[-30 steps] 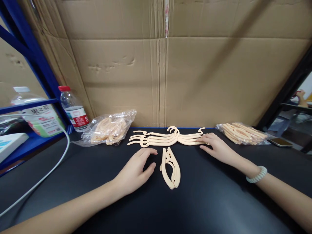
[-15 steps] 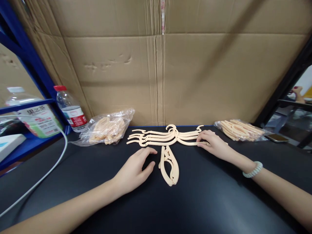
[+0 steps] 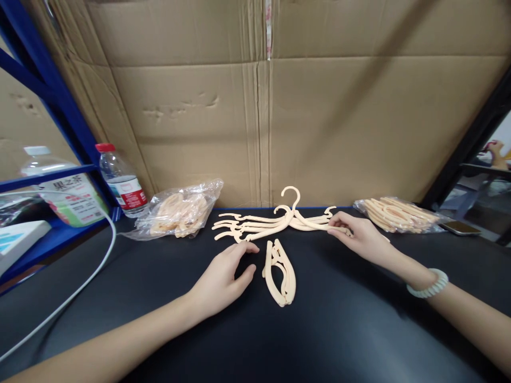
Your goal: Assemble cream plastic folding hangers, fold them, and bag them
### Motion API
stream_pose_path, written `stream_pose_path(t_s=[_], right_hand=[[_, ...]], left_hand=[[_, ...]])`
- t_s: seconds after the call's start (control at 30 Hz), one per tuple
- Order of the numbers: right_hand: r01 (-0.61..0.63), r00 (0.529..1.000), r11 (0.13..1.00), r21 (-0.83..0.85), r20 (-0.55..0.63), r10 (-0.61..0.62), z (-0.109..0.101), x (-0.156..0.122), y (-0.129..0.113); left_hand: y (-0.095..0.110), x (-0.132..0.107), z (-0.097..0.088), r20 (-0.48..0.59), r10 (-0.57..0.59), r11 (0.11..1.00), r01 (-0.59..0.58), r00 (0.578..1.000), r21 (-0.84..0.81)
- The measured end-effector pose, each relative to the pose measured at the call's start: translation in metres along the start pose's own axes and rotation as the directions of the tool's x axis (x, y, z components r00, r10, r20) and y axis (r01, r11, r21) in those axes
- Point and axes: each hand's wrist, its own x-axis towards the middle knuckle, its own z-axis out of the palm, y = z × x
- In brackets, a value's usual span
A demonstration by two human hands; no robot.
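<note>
The frontmost unfolded hanger (image 3: 294,214) sits at twelve o'clock from the folded hanger (image 3: 291,275). The right hand (image 3: 354,234) pinches its arm near the tip, seemingly to angle its hook clear of the hangers behind (image 3: 261,219). The left hand (image 3: 219,279), at nine o'clock, is empty, loosely curled, perhaps ready to steady. Fingers hide the pinched tip; overlap obscures the row's count. Crinkled plastic blurs the bagged hangers (image 3: 179,214) at ten o'clock.
</note>
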Motion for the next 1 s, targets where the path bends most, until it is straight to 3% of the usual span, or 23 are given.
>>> stream_pose_path(t_s=[0.27, 0.4, 0.57, 0.87, 1.0], right_hand=[[-0.008, 0.994, 0.997, 0.082, -0.109, 0.017, -0.005, 0.001, -0.01], [-0.011, 0.99, 0.996, 0.085, -0.141, 0.023, -0.007, 0.002, -0.014], [0.008, 0.992, 0.998, 0.068, -0.124, 0.0, -0.007, 0.0, -0.018], [0.049, 0.998, 0.999, 0.011, -0.038, -0.048, -0.002, -0.002, -0.03], [0.061, 0.998, 0.998, 0.015, -0.023, -0.061, 0.0, -0.003, -0.032]], left_hand=[[-0.004, 0.004, 0.0, -0.04, -0.111, 0.99, 0.107, 0.993, -0.087], [-0.011, 0.008, 0.004, -0.091, -0.216, 0.944, 0.184, 0.972, -0.273], [-0.015, 0.01, 0.005, -0.153, -0.368, 0.833, 0.252, 0.917, -0.493], [-0.009, 0.008, 0.004, -0.129, -0.247, 0.873, 0.163, 0.96, -0.459], [-0.008, 0.007, 0.004, -0.071, -0.212, 0.88, 0.159, 0.975, -0.447]])
